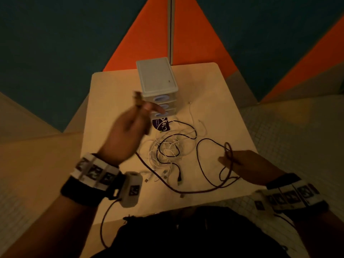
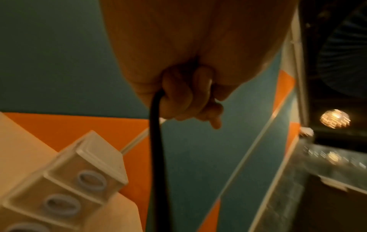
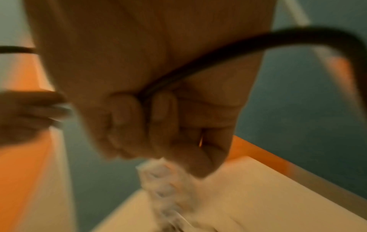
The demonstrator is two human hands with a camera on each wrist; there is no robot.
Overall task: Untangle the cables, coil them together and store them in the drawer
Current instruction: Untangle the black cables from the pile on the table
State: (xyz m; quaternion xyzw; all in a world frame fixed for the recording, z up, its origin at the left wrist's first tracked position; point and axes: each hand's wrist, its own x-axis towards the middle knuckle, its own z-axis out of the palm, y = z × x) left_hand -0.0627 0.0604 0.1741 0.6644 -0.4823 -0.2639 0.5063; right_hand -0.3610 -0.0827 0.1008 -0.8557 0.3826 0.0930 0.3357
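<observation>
A dark braided cable snakes across the pale table through a tangle of white cables. My left hand is raised in front of the drawer unit and grips the dark cable's plug end, which sticks up above the fingers. In the left wrist view the fingers curl round the dark cable. My right hand, low at the table's right edge, holds small loops of the same cable. The right wrist view shows its fingers closed over the dark cable.
The small white unit has three stacked drawers with ring pulls, all closed. A dark round sticker lies on the table before it. Orange and teal wall panels stand behind. My dark clothing meets the table's near edge.
</observation>
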